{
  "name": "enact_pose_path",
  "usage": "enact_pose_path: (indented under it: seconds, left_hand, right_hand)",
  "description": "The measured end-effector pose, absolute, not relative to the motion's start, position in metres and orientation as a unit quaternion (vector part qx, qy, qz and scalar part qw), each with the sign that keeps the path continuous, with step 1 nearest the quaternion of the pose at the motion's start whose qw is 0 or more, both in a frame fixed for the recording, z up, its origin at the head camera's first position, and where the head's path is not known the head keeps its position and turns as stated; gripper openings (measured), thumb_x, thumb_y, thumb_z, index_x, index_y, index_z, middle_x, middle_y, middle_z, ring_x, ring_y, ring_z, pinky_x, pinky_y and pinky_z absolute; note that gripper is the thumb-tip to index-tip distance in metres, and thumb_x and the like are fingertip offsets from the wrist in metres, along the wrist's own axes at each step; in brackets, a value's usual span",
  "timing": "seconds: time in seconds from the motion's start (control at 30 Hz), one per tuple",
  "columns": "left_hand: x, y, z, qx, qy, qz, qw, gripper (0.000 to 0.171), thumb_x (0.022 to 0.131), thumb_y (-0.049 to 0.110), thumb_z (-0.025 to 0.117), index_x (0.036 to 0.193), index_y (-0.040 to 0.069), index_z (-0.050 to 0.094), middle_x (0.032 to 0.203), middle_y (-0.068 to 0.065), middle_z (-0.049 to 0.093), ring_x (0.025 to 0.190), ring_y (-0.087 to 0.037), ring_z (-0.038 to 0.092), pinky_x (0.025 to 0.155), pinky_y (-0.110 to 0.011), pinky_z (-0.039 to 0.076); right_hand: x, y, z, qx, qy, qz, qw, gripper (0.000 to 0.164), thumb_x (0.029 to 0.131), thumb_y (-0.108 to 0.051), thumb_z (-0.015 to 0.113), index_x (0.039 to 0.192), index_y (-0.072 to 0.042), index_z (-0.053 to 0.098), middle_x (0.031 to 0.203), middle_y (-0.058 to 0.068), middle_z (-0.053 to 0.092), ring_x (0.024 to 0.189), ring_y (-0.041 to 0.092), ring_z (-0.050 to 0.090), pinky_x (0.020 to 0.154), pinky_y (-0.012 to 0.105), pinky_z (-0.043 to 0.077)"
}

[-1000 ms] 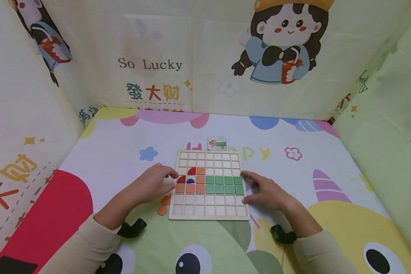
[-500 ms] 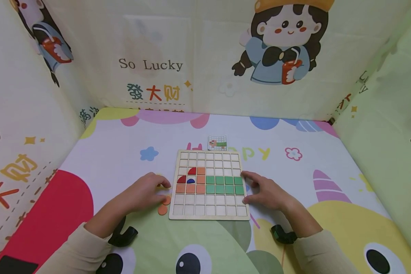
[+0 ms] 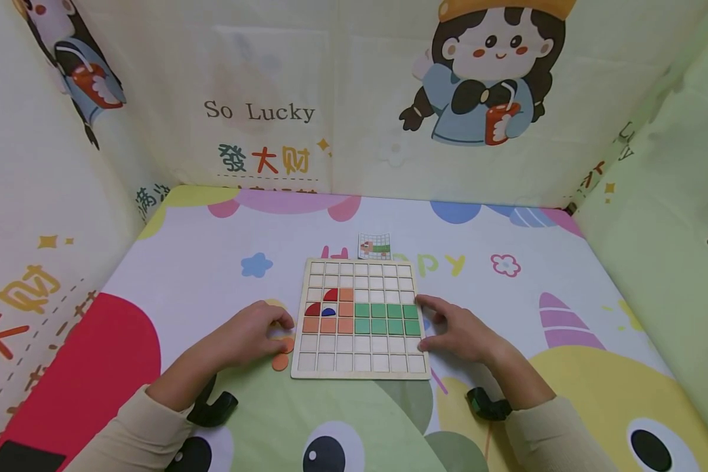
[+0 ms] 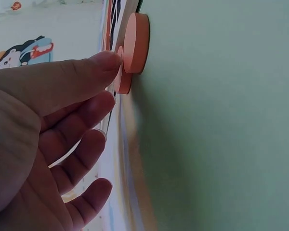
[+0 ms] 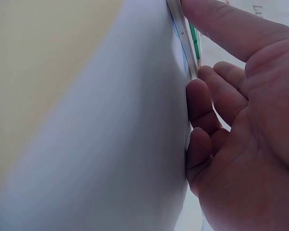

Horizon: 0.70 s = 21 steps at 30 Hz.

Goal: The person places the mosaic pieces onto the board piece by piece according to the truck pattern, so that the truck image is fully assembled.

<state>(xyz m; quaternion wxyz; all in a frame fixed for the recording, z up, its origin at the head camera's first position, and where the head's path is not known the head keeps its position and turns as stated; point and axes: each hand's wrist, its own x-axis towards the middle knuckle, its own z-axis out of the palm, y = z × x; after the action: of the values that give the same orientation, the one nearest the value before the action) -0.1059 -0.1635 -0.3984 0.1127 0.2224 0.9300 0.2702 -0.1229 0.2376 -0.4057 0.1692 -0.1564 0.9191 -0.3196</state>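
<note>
A wooden grid board lies on the table in the head view. Set in its cells are several green squares, several orange squares, two red quarter-rounds and a blue half-round. Left of the board lie two orange discs, which appear thick and side by side in the left wrist view. My left hand is over the farther disc with its thumb tip touching it, the other fingers loosely bent. My right hand rests thumb and forefinger, spread apart, against the board's right edge.
A small pattern card stands just behind the board. The table carries a printed cartoon cloth. Printed fabric walls enclose the back and both sides. Black wrist mounts sit below each hand.
My left hand has drawn back from the board's left edge toward me and come down to the farther orange disc. The right hand and the board have stayed put.
</note>
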Motion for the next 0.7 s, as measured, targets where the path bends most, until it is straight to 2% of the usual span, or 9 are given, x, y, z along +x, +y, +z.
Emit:
enact_pose_path:
  seconds: [0.3, 0.7]
  left_hand:
    - [-0.1043, -0.1643, -0.3988, 0.229, 0.925, 0.279, 0.119, 0.02, 0.081, 0.017, 0.084, 0.094, 0.013, 0.07, 0.093, 0.007, 0.061, 0.087, -0.015, 0.051, 0.076, -0.035, 0.048]
    - [-0.1029, -0.1653, -0.3997, 0.24, 0.923, 0.275, 0.124, 0.014, 0.083, 0.014, 0.08, 0.089, 0.018, 0.068, 0.086, 0.011, 0.059, 0.082, -0.014, 0.048, 0.071, -0.031, 0.045]
  right_hand:
    - [-0.1232, 0.2382, -0.4063, -0.162, 0.919, -0.32, 0.163, 0.086, 0.079, -0.036, 0.085, 0.15, -0.012, 0.044, 0.126, 0.016, 0.059, 0.11, 0.031, 0.055, 0.095, 0.051, 0.043]
    - [-0.1236, 0.2385, -0.4065, -0.162, 0.919, -0.321, 0.165, 0.086, 0.079, -0.036, 0.084, 0.15, -0.011, 0.044, 0.12, 0.014, 0.059, 0.108, 0.03, 0.054, 0.092, 0.049, 0.043]
